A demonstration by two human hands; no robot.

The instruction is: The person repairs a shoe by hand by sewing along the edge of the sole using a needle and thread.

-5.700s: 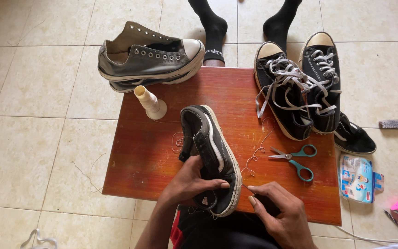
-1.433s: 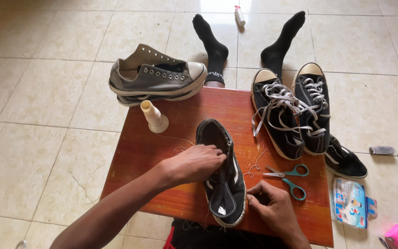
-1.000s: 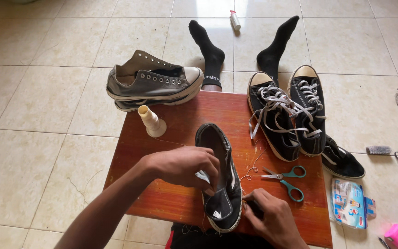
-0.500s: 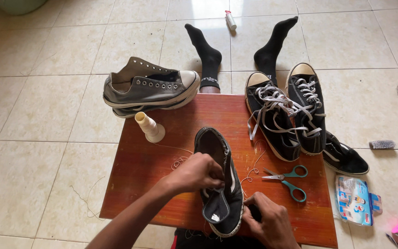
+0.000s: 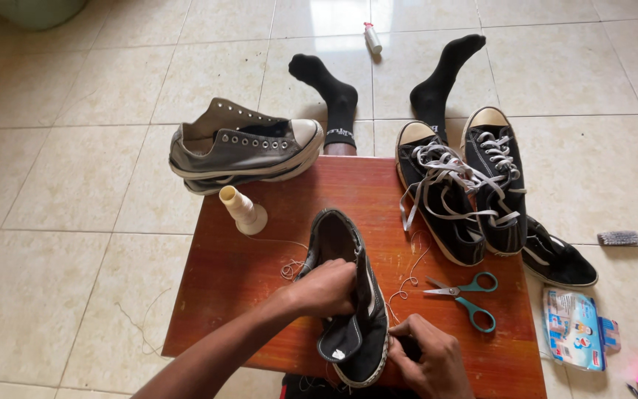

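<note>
From the head view I see my left hand [image 5: 328, 287] with fingers curled tight over the side of the black shoe [image 5: 350, 295], which lies on the tabletop [image 5: 245, 295]. My right hand [image 5: 430, 356] pinches closed at the shoe's sole edge; I cannot tell what it grips. Teal scissors [image 5: 465, 292] lie just right, a thread spool [image 5: 242, 211] stands behind left.

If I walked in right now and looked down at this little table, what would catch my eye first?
Most likely the black sneaker in the middle of the small red wooden table, gripped by the left hand while the right hand works at its sole edge. Next, the black lace-up sneakers piled at the table's right corner, and teal scissors lying beside the hands. Two black-socked feet stretch out on the tiles beyond.
</note>
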